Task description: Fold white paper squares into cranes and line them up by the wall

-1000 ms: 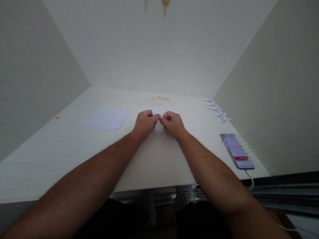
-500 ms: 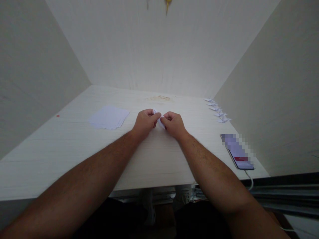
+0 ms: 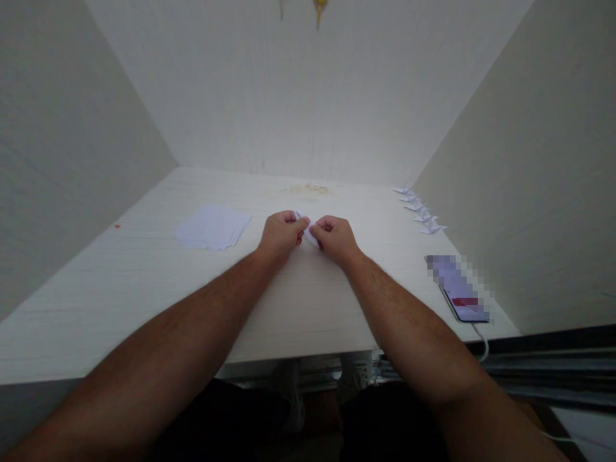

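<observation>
To the right of the paper stack (image 3: pixel 212 228), the folded paper (image 3: pixel 309 235) is pinched between thumb and fingers of the left hand (image 3: pixel 280 233), while the right hand (image 3: pixel 337 238) grips its nearer end. So small a piece probably wants a steady left hold, light right pressure and edges aligned before creasing.

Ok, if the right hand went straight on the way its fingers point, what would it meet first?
The folded white paper, which sits at the fingertips of the right hand. Just beyond, it would probably run into the left hand, though depth between the two is hard to judge here.
</observation>
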The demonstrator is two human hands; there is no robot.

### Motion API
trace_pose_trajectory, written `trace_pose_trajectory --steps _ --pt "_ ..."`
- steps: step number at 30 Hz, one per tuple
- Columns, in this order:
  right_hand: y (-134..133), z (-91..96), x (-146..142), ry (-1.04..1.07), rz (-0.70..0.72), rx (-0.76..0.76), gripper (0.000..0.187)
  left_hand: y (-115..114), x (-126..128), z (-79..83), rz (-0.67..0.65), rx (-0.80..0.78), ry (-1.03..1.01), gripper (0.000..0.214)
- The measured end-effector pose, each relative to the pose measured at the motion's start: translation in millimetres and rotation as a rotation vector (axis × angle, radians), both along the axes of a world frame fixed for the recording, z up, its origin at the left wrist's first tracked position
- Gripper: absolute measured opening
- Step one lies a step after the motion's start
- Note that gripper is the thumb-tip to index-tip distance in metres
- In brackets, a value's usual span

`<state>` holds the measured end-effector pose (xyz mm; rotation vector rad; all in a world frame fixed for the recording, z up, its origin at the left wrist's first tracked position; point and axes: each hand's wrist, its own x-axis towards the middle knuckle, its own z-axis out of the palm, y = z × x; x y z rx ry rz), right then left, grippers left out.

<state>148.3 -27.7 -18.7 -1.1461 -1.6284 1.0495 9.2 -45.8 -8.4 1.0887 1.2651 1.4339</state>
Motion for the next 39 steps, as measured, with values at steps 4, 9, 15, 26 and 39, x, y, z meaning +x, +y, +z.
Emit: trace_pose_trajectory --steps 4,9,15,26,39 --pt "0.4 -2.0 0.6 0.075 0.002 -0.054 0.019 0.5 -2.0 -1.3 -0.037 0.006 -0.053 0.023" --pt "6.1 -4.3 4.5 0.048 -0.062 0.027 0.018 -2.1 -1.7 2.2 -0.106 -0.014 -0.118 0.027" --pt "7.0 -4.3 4.8 0.045 -0.063 0.093 0.02 -2.3 -2.1 2.4 -0.107 -0.002 -0.038 0.025" --pt "1.3 4.7 1.3 0.2 -0.097 0.018 0.015 -3.5 -5.9 4.2 -0.151 0.009 -0.111 0.019" --pt "-0.2 6.4 -3.7 0.189 -0.097 -0.054 0.017 -0.8 -4.0 -0.1 -0.033 0.093 -0.017 0.042"
